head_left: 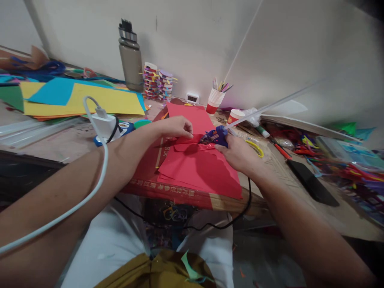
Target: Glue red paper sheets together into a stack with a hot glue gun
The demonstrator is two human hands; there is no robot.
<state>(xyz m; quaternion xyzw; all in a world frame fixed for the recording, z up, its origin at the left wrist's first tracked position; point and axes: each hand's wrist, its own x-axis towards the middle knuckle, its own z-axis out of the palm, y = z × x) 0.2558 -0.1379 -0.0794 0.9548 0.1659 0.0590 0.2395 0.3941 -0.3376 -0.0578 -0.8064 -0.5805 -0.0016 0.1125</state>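
Note:
A blue hot glue gun (217,136) is gripped in my right hand (237,151), its nozzle pointing left, low over the red paper. From its back end a long clear glue stick (264,109) slopes up to the right, and a black cord (249,194) hangs below. My left hand (181,127) is closed, fingers curled down at the edge of a folded strip of red paper (187,143), just left of the nozzle. Its fingertips are partly hidden. More red paper sheets (199,170) lie beneath the strip, on a red printed cardboard (147,170).
Yellow sheets (111,100), a white plug adapter (105,126) and its white cable are on the left. A bottle (131,60), ribbon-wrapped cups (150,82) and a pen cup (216,100) stand behind. A phone (312,182) and craft scraps lie right.

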